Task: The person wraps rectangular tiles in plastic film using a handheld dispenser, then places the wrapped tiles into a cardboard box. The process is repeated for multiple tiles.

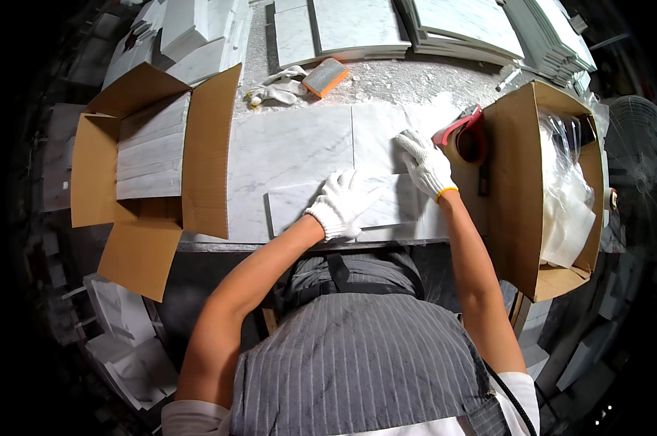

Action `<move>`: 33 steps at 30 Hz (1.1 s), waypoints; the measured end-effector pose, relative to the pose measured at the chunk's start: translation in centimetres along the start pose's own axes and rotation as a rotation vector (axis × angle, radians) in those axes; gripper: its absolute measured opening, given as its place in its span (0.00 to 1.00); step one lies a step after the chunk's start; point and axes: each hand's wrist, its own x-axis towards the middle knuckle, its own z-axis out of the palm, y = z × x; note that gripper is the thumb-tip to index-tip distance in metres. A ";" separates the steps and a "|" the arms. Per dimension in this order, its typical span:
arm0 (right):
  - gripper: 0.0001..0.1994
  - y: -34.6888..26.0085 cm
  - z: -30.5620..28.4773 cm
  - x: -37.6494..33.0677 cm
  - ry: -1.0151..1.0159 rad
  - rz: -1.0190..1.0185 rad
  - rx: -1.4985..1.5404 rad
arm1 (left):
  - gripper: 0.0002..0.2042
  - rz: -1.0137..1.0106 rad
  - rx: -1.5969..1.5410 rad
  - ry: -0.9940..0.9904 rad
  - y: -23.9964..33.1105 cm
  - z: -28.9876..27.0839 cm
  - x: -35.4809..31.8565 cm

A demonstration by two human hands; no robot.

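In a white knitted glove, my left hand (339, 203) lies with its fingers stretched over a long grey-veined white marble tile (392, 205) near the front edge of the bench. My right hand (424, 166), gloved alike with a yellow cuff edge, reaches past the tile's right part. Its fingers are extended over the pale marble surface (290, 145) behind, and neither hand grips anything visible. Just right of that hand stands a red tape dispenser (461, 125) with a brown roll of tape (472, 144).
At left, an open cardboard box (206, 156) holds a row of upright tiles (150, 156). Another box (514, 192) at right contains clear plastic and white foam wrap (567, 218). Behind lie spare gloves (281, 89), an orange-edged sanding block (326, 77) and stacked marble slabs (361, 25).
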 end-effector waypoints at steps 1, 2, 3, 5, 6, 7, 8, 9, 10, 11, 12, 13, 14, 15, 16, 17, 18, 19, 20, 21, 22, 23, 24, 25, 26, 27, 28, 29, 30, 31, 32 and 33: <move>0.18 0.0 -0.1 0.1 -0.008 0.013 0.017 | 0.48 0.008 0.007 0.012 0.0 0.1 0.2; 0.18 -0.1 -0.3 0.2 -0.031 0.027 0.028 | 0.46 0.006 0.021 -0.003 0.2 0.2 0.4; 0.18 -0.2 -0.1 0.4 -0.047 0.031 0.028 | 0.46 0.002 0.020 0.002 0.0 0.4 0.3; 0.19 0.0 -0.6 0.4 -0.077 0.052 0.011 | 0.45 0.013 0.012 0.019 0.4 0.5 0.9; 0.18 -0.1 -0.6 0.4 -0.063 0.038 0.000 | 0.45 0.002 0.000 0.014 0.3 0.5 0.5; 0.19 0.1 -0.2 0.1 -0.055 0.024 0.004 | 0.45 -0.008 0.005 -0.012 0.6 0.0 0.5; 0.19 0.4 0.0 0.1 -0.062 0.036 0.011 | 0.45 -0.017 0.010 -0.039 0.8 -0.4 0.6; 0.19 0.9 0.0 0.2 -0.069 0.048 0.018 | 0.46 -0.026 0.016 -0.067 0.9 -0.6 0.7; 0.19 0.4 0.2 0.5 -0.061 0.049 0.025 | 0.46 -0.030 0.051 -0.032 0.5 -0.6 0.1; 0.18 0.2 0.0 0.4 -0.058 0.050 0.036 | 0.47 -0.036 0.037 -0.054 0.5 -0.5 0.0; 0.18 0.0 -0.4 0.3 -0.055 0.052 0.047 | 0.47 -0.043 0.022 -0.075 0.8 -0.5 0.2; 0.18 -0.1 -0.5 0.4 -0.042 0.055 0.059 | 0.47 -0.045 0.017 -0.096 0.6 -0.7 0.5; 0.18 0.0 -0.5 0.4 -0.041 0.058 0.056 | 0.49 -0.054 0.055 -0.131 0.7 -0.9 0.8; 0.18 0.2 -0.2 0.4 -0.049 0.058 0.060 | 0.50 -0.059 0.067 -0.153 0.8 -1.0 0.9; 0.18 0.3 -0.4 0.4 -0.056 0.059 0.056 | 0.50 -0.071 0.062 -0.172 1.0 -1.2 1.2; 0.18 0.2 -0.4 0.4 -0.064 0.061 0.052 | 0.50 -0.083 0.056 -0.190 1.2 -1.4 1.4; 0.19 0.2 -0.3 0.6 -0.071 0.075 0.034 | 0.50 -0.107 0.050 -0.189 1.4 -1.7 1.6; 0.19 0.3 -0.3 0.6 -0.080 0.079 0.031 | 0.50 -0.101 0.049 -0.164 1.5 -1.5 1.8; 0.20 0.4 -0.3 0.6 -0.088 0.083 0.028 | 0.50 -0.095 0.048 -0.139 1.5 -1.2 1.9; 0.20 0.4 -0.3 0.7 -0.096 0.087 0.024 | 0.50 -0.089 0.047 -0.113 1.3 -0.8 2.0; 0.21 0.6 -0.4 0.7 -0.087 0.033 0.006 | 0.50 -0.079 0.024 -0.075 1.2 -0.8 2.2; 0.21 0.7 -0.7 0.8 -0.105 0.014 0.027 | 0.50 -0.074 0.035 -0.069 1.3 -0.8 2.2; 0.20 1.1 -0.4 0.5 -0.100 0.027 0.017 | 0.50 -0.070 0.046 -0.062 1.5 -0.7 2.1; 0.20 1.3 0.0 0.5 -0.094 0.030 0.011 | 0.49 -0.075 0.062 -0.052 1.5 -0.9 2.0; 0.19 0.6 -0.3 0.8 -0.072 -0.031 0.034 | 0.49 -0.115 0.051 -0.087 1.4 -1.2 1.8; 0.18 0.4 -0.2 0.6 -0.050 -0.022 0.021 | 0.49 -0.112 0.061 -0.057 1.3 -0.2 1.7; 0.19 -0.1 -0.6 0.8 -0.065 -0.008 0.012 | 0.49 -0.090 0.060 -0.075 1.3 0.0 1.8; 0.19 -0.5 -0.9 0.9 -0.073 0.008 0.003 | 0.48 -0.065 0.066 -0.093 1.1 0.0 1.9; 0.21 -0.8 -0.6 0.9 -0.042 0.109 0.155 | 0.48 -0.036 0.085 -0.051 0.9 0.1 1.7; 0.22 -1.0 -0.3 0.9 -0.012 0.213 0.301 | 0.47 0.002 0.103 -0.007 0.8 0.0 1.8; 0.23 -3.3 -1.3 1.5 0.081 0.173 0.186 | 0.48 -0.041 0.006 -0.069 0.6 -0.4 1.7; 0.26 -4.3 -1.7 2.2 0.165 0.029 0.065 | 0.50 -0.055 0.060 -0.121 0.7 -1.2 1.4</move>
